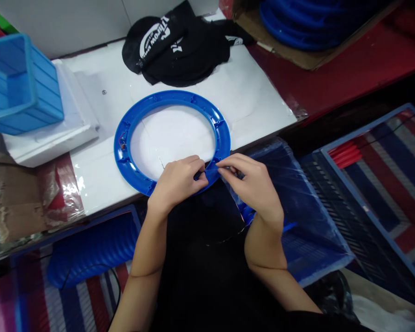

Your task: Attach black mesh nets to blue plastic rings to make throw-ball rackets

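Observation:
A blue plastic ring (pixel 124 133) lies on the white tabletop, its ribbed hollow side facing up. A small part with a red wire (pixel 122 139) sits in the ring's left side. At the near right edge of the ring, my left hand (pixel 181 177) is closed, thumb and fingers curled together over the rim. Just to its right, my right hand (pixel 247 177) pinches a very fine wire (pixel 211 169) that runs across to the left hand. Another thin strand (pixel 224 240) trails against my dark clothing below. What the left fingertips hold is partly hidden.
Black fabric pieces with white print (pixel 190 50) lie behind the ring. A light-blue bin (pixel 44 87) stands on a white foam block (pixel 79 115) at left. A box (pixel 297 60) of blue rings is at back right. Crates (pixel 318 230) sit below the table edge.

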Demonstrator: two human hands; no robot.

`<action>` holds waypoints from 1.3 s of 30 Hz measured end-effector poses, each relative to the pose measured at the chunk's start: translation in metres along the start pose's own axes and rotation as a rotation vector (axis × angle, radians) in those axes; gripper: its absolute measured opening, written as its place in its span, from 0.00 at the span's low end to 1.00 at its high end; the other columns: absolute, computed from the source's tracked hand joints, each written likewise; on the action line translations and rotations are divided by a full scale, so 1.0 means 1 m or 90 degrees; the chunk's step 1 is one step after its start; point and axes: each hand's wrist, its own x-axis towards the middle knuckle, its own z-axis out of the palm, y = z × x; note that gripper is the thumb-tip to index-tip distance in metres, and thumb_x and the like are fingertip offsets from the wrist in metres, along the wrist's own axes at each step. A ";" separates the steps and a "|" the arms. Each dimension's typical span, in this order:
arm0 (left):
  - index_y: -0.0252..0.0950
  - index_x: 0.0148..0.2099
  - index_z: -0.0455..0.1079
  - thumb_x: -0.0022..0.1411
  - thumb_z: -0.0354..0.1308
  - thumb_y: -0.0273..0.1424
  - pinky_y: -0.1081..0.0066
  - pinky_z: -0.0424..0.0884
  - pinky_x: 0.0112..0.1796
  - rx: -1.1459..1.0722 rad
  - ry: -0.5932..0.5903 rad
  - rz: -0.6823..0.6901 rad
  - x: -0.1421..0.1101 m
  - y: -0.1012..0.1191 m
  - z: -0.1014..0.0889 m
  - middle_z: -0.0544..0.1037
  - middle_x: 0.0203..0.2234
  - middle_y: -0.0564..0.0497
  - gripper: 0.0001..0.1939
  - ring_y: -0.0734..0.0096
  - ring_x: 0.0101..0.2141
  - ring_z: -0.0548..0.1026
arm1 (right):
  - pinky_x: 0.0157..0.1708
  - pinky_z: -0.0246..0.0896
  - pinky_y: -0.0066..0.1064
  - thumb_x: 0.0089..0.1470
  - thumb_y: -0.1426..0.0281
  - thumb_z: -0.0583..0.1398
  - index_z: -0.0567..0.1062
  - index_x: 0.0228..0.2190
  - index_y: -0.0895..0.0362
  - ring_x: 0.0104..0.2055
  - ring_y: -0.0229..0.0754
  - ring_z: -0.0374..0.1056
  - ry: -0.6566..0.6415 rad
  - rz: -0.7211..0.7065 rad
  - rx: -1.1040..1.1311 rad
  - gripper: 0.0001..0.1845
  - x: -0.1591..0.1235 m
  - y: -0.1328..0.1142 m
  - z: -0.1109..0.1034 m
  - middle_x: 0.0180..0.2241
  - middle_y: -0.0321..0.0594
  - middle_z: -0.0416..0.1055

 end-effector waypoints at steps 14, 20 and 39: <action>0.37 0.38 0.75 0.67 0.55 0.29 0.67 0.65 0.32 0.042 -0.029 0.075 -0.004 -0.006 -0.010 0.81 0.34 0.48 0.07 0.65 0.33 0.77 | 0.42 0.69 0.38 0.59 0.77 0.64 0.77 0.34 0.52 0.38 0.44 0.72 0.108 0.033 -0.054 0.07 0.015 0.010 0.017 0.35 0.37 0.78; 0.35 0.46 0.78 0.73 0.53 0.34 0.64 0.62 0.30 0.158 -0.059 0.012 0.010 0.015 -0.010 0.83 0.41 0.43 0.13 0.59 0.34 0.80 | 0.42 0.69 0.38 0.57 0.78 0.63 0.75 0.34 0.51 0.37 0.45 0.73 0.132 0.059 -0.062 0.08 0.011 0.005 0.027 0.35 0.39 0.78; 0.39 0.34 0.71 0.62 0.56 0.30 0.66 0.59 0.31 -0.002 -0.050 -0.029 0.012 0.007 -0.003 0.81 0.32 0.50 0.05 0.65 0.32 0.74 | 0.38 0.64 0.35 0.57 0.76 0.66 0.79 0.32 0.52 0.33 0.40 0.67 0.085 0.012 -0.009 0.06 0.025 0.017 0.004 0.31 0.34 0.76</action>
